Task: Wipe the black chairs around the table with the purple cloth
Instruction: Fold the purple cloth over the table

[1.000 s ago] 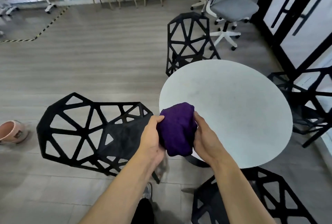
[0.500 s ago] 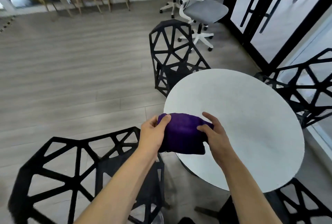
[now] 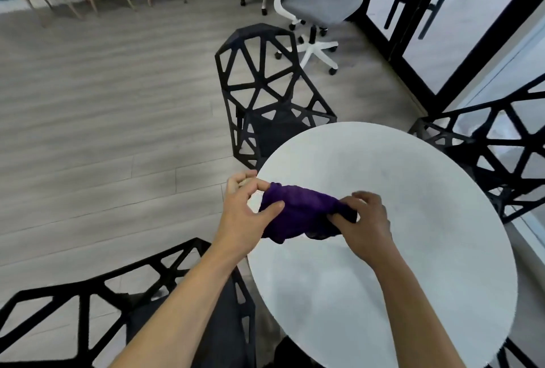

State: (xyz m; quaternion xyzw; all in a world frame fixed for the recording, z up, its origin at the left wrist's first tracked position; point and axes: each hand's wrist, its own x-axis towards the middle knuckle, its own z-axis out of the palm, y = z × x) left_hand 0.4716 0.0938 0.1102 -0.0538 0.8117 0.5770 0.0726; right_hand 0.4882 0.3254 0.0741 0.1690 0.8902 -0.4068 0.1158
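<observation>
Both hands hold the purple cloth [image 3: 300, 214] above the left edge of the round white table [image 3: 413, 249]. The left hand [image 3: 244, 214] pinches one end of the cloth between thumb and fingers, just past the table rim. The right hand [image 3: 365, 226] has its fingers closed on the other end, over the tabletop. The cloth hangs loose and bunched between them.

One black chair [image 3: 265, 96] stands at the far side, its seat partly under the table edge. A second black chair [image 3: 495, 149] is at the right, close to the black-framed glass wall [image 3: 413, 28]. A third black chair [image 3: 118, 308] is near the person at the left, under the left forearm. A grey office chair [image 3: 318, 1] stands behind the far chair. To the left, the wooden floor [image 3: 103, 117] is wide and free.
</observation>
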